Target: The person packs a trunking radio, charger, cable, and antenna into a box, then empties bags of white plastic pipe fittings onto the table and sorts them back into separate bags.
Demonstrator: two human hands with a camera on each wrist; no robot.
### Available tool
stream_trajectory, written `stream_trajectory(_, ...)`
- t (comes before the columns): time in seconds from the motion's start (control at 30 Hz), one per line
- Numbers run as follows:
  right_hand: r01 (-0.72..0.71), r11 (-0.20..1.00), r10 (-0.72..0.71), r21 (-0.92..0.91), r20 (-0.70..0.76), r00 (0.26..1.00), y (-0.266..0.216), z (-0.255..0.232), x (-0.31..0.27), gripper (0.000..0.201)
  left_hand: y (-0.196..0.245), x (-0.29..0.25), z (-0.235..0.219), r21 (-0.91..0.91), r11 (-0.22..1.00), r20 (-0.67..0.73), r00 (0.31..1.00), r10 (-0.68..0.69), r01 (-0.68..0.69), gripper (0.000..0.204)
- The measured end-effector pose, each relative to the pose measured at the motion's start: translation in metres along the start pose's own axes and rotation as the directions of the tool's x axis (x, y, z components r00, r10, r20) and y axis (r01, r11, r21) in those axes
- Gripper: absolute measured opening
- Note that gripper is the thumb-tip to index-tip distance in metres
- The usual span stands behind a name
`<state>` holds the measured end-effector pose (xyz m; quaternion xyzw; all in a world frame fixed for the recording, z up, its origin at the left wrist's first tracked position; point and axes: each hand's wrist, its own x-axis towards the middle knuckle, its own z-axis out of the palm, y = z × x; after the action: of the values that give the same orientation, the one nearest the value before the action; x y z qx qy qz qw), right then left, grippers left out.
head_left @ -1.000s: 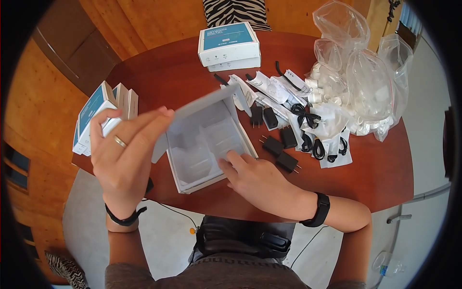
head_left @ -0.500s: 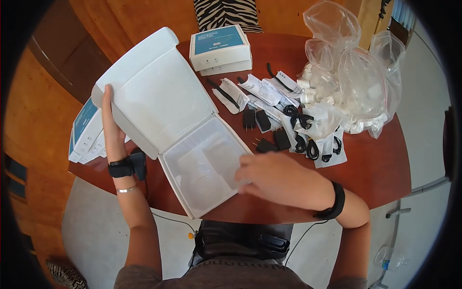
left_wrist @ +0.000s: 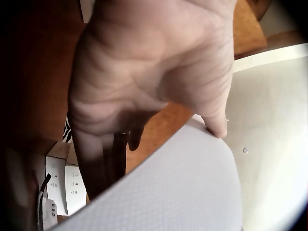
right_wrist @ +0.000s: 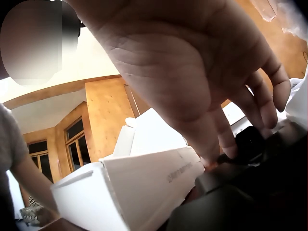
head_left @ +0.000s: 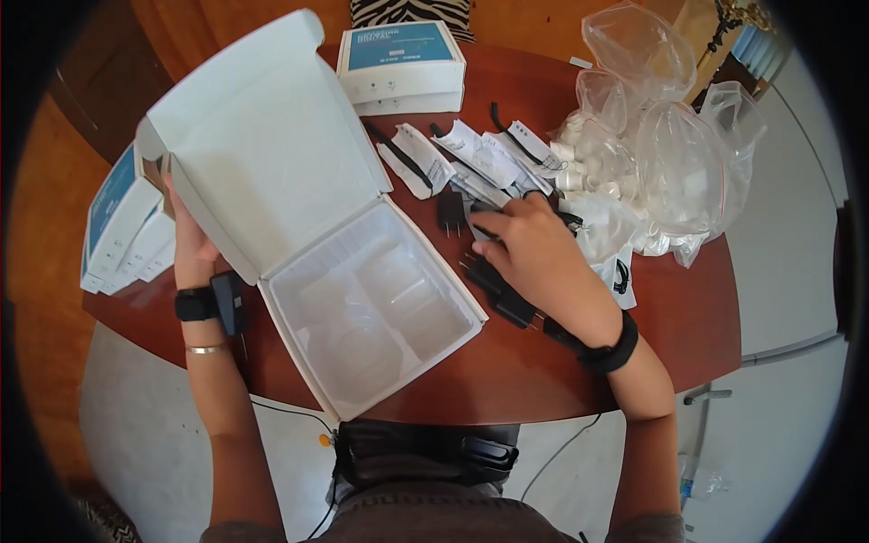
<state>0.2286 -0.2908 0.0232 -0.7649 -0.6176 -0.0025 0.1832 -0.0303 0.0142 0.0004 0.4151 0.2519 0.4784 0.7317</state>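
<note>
An open white box with a clear molded tray [head_left: 348, 312] stands at the table's near edge, tilted up at its raised lid [head_left: 272, 145]. My left hand [head_left: 186, 240] grips the lid's left side; in the left wrist view, the thumb of that hand [left_wrist: 154, 62] lies over the white flap [left_wrist: 168, 192], with the other fingers behind it. My right hand [head_left: 543, 262] reaches over black power adapters [head_left: 450, 210], fingers spread and bent downward. From the right wrist, the hand [right_wrist: 192, 72] shows its fingertips close to a black adapter [right_wrist: 248, 142]; contact is unclear.
White-and-blue boxes stand at the left [head_left: 118, 213] and back [head_left: 403, 68]. Folded papers [head_left: 484, 158] with black straps lie behind the adapters. Clear plastic bags [head_left: 683, 167] and white parts fill the right side. Black cables lie beside my right hand.
The lid has swung open and the box sits nearer me. My left hand has moved to the lid's outer side. My right hand has left the tray and moved right, over the adapters.
</note>
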Motion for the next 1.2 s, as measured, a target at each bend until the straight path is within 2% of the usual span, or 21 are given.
stream_trajectory(0.03, -0.010, 1.000, 0.008, -0.016, -0.129, 0.992, -0.007, -0.005, -0.001, 0.026, -0.003, 0.003, -0.013, -0.012, 1.000, -0.011, 1.000, -0.009, 0.009, 0.083)
stream_trajectory(0.13, 0.123, 0.985, -0.087, 0.118, -0.274, 0.958, -0.044, -0.026, -0.010, 0.030, -0.008, 0.010, -0.044, 0.093, 0.996, 0.081, 0.997, -0.012, 0.004, 0.085)
stream_trajectory(0.17, 0.189, 0.966, -0.136, 0.175, -0.275, 0.952, -0.055, -0.027, -0.014, 0.034, -0.008, 0.007, -0.042, 0.115, 0.993, 0.100, 0.995, -0.014, 0.002, 0.085)
stream_trajectory(0.2, 0.328, 0.933, -0.280, 0.147, -0.277, 0.919, -0.062, -0.024, -0.018, 0.034, -0.008, 0.005, -0.038, 0.075, 0.997, 0.070, 0.998, 0.009, -0.014, 0.082)
stream_trajectory(0.27, 0.471, 0.855, -0.434, 0.217, -0.198, 0.879, -0.073, -0.009, -0.026, 0.038, -0.009, 0.003, -0.029, 0.037, 0.999, 0.044, 0.999, 0.021, -0.023, 0.080)
stream_trajectory(0.3, 0.522, 0.809, -0.500, 0.270, -0.150, 0.853, -0.076, -0.002, -0.029, 0.039, -0.010, 0.003, -0.028, -0.002, 1.000, 0.131, 0.991, 0.000, 0.000, 0.077)
stream_trajectory(0.37, 0.539, 0.803, -0.537, 0.253, -0.085, 0.839, -0.079, 0.007, -0.034, 0.040, -0.014, 0.008, -0.030, -0.039, 0.999, 0.221, 0.975, -0.022, 0.031, 0.074)
stream_trajectory(0.43, 0.560, 0.793, -0.573, 0.239, -0.018, 0.819, -0.079, 0.011, -0.037, 0.042, -0.017, 0.014, -0.033, -0.096, 0.987, 0.519, 0.852, -0.060, 0.128, 0.068)
stream_trajectory(0.5, 0.532, 0.816, -0.565, 0.227, 0.116, 0.817, -0.079, 0.013, -0.039, 0.051, -0.021, 0.014, -0.030, -0.107, 0.984, 0.556, 0.829, -0.059, 0.142, 0.065)
stream_trajectory(0.67, 0.563, 0.799, -0.597, 0.209, 0.176, 0.782, -0.077, 0.009, -0.041, 0.040, -0.025, 0.014, -0.026, -0.147, 0.974, 0.608, 0.792, -0.049, 0.173, 0.060)
stream_trajectory(0.73, 0.587, 0.784, -0.619, 0.202, 0.174, 0.766, -0.075, 0.007, -0.042, 0.034, -0.023, 0.016, -0.031, -0.144, 0.975, 0.598, 0.800, -0.050, 0.169, 0.059)
stream_trajectory(0.77, 0.576, 0.767, -0.632, 0.283, 0.178, 0.754, -0.074, 0.006, -0.041, 0.028, -0.022, 0.017, -0.035, -0.143, 0.975, 0.598, 0.800, -0.051, 0.170, 0.059)
stream_trajectory(0.83, 0.559, 0.746, -0.644, 0.362, 0.179, 0.744, -0.070, 0.002, -0.038, 0.021, -0.019, 0.018, -0.040, -0.138, 0.978, 0.519, 0.852, -0.066, 0.160, 0.058)
stream_trajectory(0.9, 0.500, 0.828, -0.507, 0.253, -0.044, 0.861, -0.061, -0.007, -0.028, 0.007, -0.018, 0.020, -0.042, -0.134, 0.978, 0.518, 0.853, -0.066, 0.157, 0.058)
stream_trajectory(0.97, 0.371, 0.926, -0.375, -0.068, -0.070, 0.924, -0.036, -0.019, -0.016, 0.010, -0.017, 0.019, -0.039, -0.134, 0.979, 0.516, 0.855, -0.063, 0.153, 0.058)
stream_trajectory(1.0, 0.199, 0.975, -0.200, -0.103, -0.001, 0.980, -0.025, -0.028, -0.012, 0.012, -0.018, 0.016, -0.038, -0.105, 0.988, 0.392, 0.918, -0.061, 0.110, 0.061)
stream_trajectory(1.03, 0.108, 0.987, -0.117, -0.122, -0.071, 0.991, -0.012, -0.035, -0.010, 0.015, -0.018, 0.014, -0.037, -0.070, 0.995, 0.261, 0.964, -0.051, 0.071, 0.064)
stream_trajectory(1.07, -0.075, 0.991, 0.072, -0.111, -0.035, 0.997, -0.001, -0.043, -0.005, 0.032, -0.019, 0.014, -0.039, -0.072, 0.995, 0.261, 0.964, -0.050, 0.071, 0.064)
stream_trajectory(1.13, -0.201, 0.951, 0.203, -0.233, -0.016, 0.979, 0.031, -0.042, -0.001, 0.041, -0.024, 0.014, -0.045, -0.036, 0.996, 0.327, 0.943, -0.063, 0.079, 0.073)
stream_trajectory(1.17, -0.199, 0.952, 0.201, -0.234, -0.016, 0.979, 0.041, -0.042, 0.000, 0.041, -0.027, 0.015, -0.048, -0.024, 0.996, 0.348, 0.935, -0.067, 0.080, 0.076)
stream_trajectory(1.2, -0.246, 0.941, 0.267, -0.233, 0.062, 0.962, 0.050, -0.041, 0.000, 0.042, -0.030, 0.016, -0.051, 0.027, 0.999, 0.285, 0.958, -0.045, 0.039, 0.081)
